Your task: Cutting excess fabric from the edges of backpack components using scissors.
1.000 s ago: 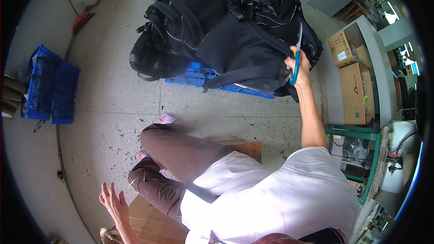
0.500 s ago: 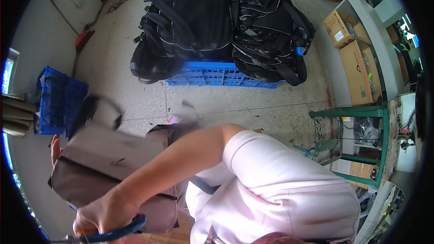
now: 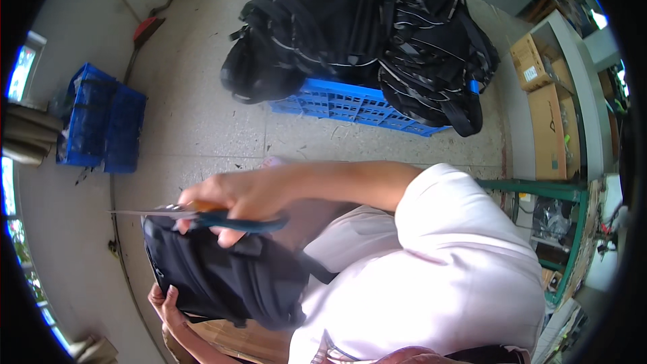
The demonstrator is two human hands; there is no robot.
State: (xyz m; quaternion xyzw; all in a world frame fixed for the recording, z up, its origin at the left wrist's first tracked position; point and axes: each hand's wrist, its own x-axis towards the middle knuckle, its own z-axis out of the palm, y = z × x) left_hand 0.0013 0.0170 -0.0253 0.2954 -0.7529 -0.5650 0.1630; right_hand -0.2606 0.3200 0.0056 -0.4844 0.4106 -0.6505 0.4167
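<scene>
A black backpack (image 3: 229, 280) with padded, strap-like ridges lies low in front of me against my lap. My left hand (image 3: 165, 302) pinches its left lower edge, with the thumb on top. Over the bag's far end, my right hand (image 3: 226, 202) is closed around a pair of scissors (image 3: 239, 222) with dark blue and orange handles. Their thin metal blades point left and stay apart from the fabric. The right hand is somewhat smeared by motion. A brownish-grey area shows beneath my right forearm, partly hidden.
Several black backpacks (image 3: 323, 20) are heaped on a blue plastic crate (image 3: 350, 104) ahead. Another blue crate (image 3: 121, 128) stands by the left wall. To the right are cardboard boxes (image 3: 549, 131) on a shelf and a green metal frame (image 3: 573, 256). A wooden surface (image 3: 249, 340) shows beneath the bag.
The bag has been turned from its brownish-grey side to its black side. My right hand has moved up and away from me with the scissors; my left hand has moved nearer, to the lower edge.
</scene>
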